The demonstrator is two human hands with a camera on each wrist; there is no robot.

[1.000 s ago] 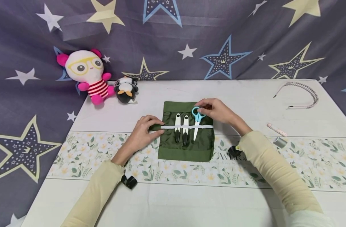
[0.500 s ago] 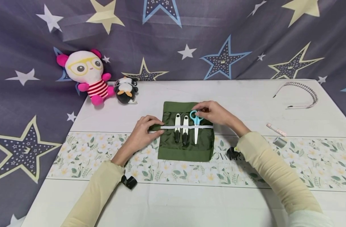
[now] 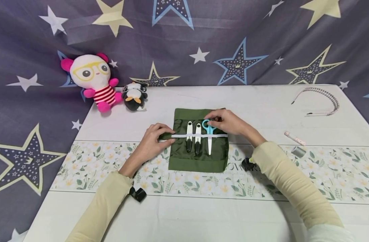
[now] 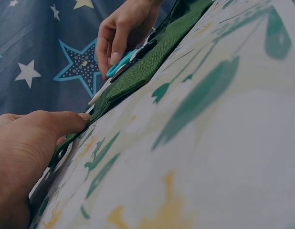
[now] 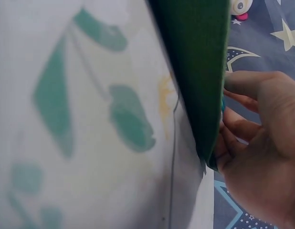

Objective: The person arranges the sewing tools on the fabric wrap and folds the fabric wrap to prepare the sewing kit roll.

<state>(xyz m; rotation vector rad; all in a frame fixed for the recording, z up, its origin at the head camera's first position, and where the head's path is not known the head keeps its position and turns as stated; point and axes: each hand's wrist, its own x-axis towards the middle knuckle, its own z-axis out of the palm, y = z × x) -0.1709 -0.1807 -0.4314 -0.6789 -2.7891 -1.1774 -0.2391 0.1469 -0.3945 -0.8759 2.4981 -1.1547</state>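
A green cloth organizer (image 3: 198, 165) lies unfolded on the table, with a white elastic band (image 3: 179, 135) across it. Under the band sit two white tools with black ends, one on the left (image 3: 189, 136) and another (image 3: 197, 137) beside it. To their right, scissors (image 3: 210, 143) with blue handles also pass beneath the band, blades toward me. My right hand (image 3: 229, 121) pinches the scissors' handles, and its fingers cover part of them. At the organizer's left edge, my left hand (image 3: 152, 141) pinches the cloth near the band's end; its thumb (image 4: 66, 123) shows in the left wrist view.
A pink plush toy (image 3: 93, 79) and a small penguin plush (image 3: 134, 96) are at the back left. To the right are a headband (image 3: 332, 97), a small pink stick-like item (image 3: 294, 138) and a grey cylinder (image 3: 298, 152). A starred curtain (image 3: 184, 43) hangs behind.
The scissors have slid a little toward me under the band and now stand straighter. My right hand has moved down with them. My left hand has stayed in place.
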